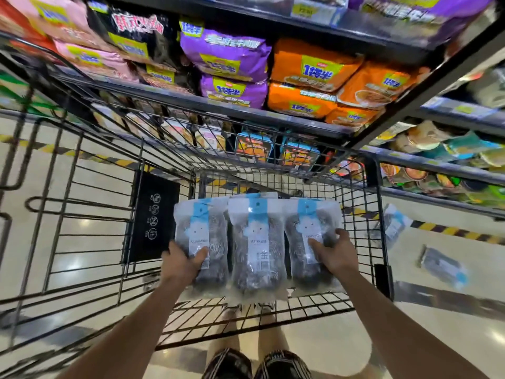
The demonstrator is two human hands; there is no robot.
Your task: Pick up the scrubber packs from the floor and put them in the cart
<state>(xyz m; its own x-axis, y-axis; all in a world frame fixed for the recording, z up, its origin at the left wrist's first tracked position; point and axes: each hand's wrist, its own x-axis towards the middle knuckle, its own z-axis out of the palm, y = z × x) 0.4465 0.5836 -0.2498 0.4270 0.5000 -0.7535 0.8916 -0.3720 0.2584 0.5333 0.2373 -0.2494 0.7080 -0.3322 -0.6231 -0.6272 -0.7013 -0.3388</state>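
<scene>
Three scrubber packs lie side by side inside the black wire cart (379, 214), each a clear bag of dark steel wool with a blue and white label. My left hand (181, 262) grips the lower edge of the left pack (203, 233). My right hand (337, 251) grips the lower part of the right pack (311, 228). The middle pack (257, 242) rests between them, untouched. Two more scrubber packs lie on the floor to the right of the cart, one close to its side (395, 224) and one farther out (442, 265).
Store shelves (287, 119) full of noodle bags stand directly beyond the cart. A black sign panel (153, 217) hangs on the cart's left wall. Yellow-black hazard tape (451, 229) runs along the cream floor. My feet (257, 363) stand behind the cart.
</scene>
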